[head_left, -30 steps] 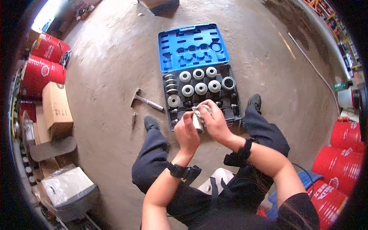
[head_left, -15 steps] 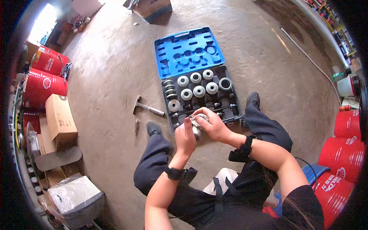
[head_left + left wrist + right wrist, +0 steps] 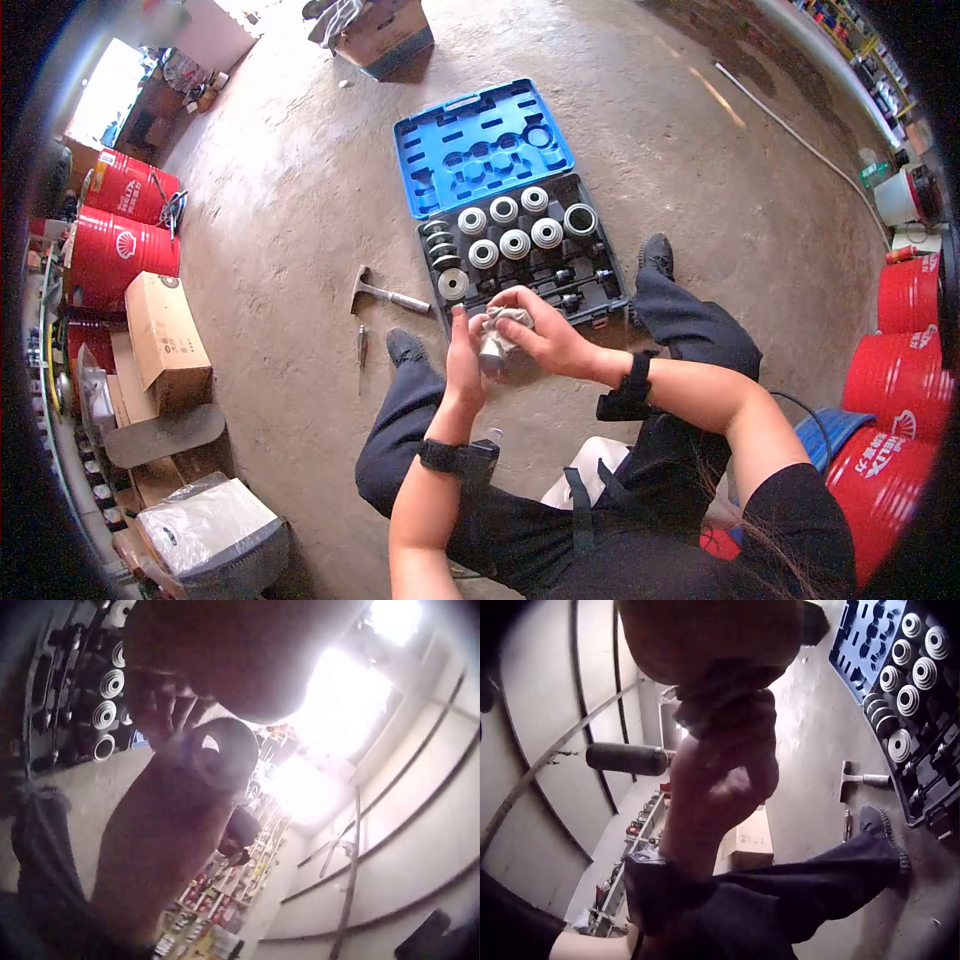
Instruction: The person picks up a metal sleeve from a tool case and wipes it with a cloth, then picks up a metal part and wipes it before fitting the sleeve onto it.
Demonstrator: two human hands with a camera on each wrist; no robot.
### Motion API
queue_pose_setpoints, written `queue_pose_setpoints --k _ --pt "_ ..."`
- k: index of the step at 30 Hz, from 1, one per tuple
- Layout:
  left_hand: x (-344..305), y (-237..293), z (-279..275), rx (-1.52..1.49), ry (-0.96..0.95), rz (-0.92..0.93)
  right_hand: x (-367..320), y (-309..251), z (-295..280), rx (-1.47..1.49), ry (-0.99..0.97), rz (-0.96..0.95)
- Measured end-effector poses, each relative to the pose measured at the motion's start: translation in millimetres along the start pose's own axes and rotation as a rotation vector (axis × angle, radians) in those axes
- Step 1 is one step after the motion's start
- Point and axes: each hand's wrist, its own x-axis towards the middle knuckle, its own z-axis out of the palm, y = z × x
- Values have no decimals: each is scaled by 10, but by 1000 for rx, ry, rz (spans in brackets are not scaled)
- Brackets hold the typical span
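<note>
In the head view my left hand (image 3: 463, 362) grips a short hollow metal sleeve (image 3: 491, 353). A crumpled whitish rag (image 3: 510, 319) is bunched against the sleeve's upper part, and my right hand (image 3: 553, 340) holds it there. The open end of the sleeve (image 3: 231, 759) faces the left wrist view, with light showing through its bore. Just beyond both hands lies an open case with a blue lid (image 3: 480, 150) and a black tray (image 3: 590, 262). Several silver stepped bushings (image 3: 515, 243), discs (image 3: 453, 284) and dark threaded rods sit in the tray.
Left of the case a hammer (image 3: 390, 297) and a thin pointed tool (image 3: 361, 345) lie on the concrete floor. Cardboard boxes (image 3: 170, 335) and red drums (image 3: 125, 250) stand at the left, more red drums (image 3: 900, 385) at the right. A shoe (image 3: 657, 256) is close beside the case.
The head view has shifted, so the case and hands appear further left. Both hands keep hold of the sleeve and rag, and more of the rag shows now.
</note>
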Motion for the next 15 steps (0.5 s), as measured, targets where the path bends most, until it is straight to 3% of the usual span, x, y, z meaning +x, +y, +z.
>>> queue_pose_setpoints --k 1,3,4,6,7,10,11,15 --pt "-46 61 85 -45 18 -103 23 -40 -28 126 -38 37" --pt "-59 144 -49 -139 -242 -242 45 -131 -67 93 -127 56" --pt "-51 109 -34 -147 -238 -240 43 -177 -65 -154 -112 -75" --pt "-65 71 117 -136 97 -150 44 -189 -11 -472 -64 -274" --pt "-33 11 96 -141 105 -151 32 -163 17 -467 -72 -271" --pt "98 -235 -18 163 213 239 12 22 80 -478 66 -271" --pt "29 -216 66 110 196 249 30 18 104 -472 66 -270" --pt "-1 -175 93 465 149 499 166 78 67 -218 147 7"
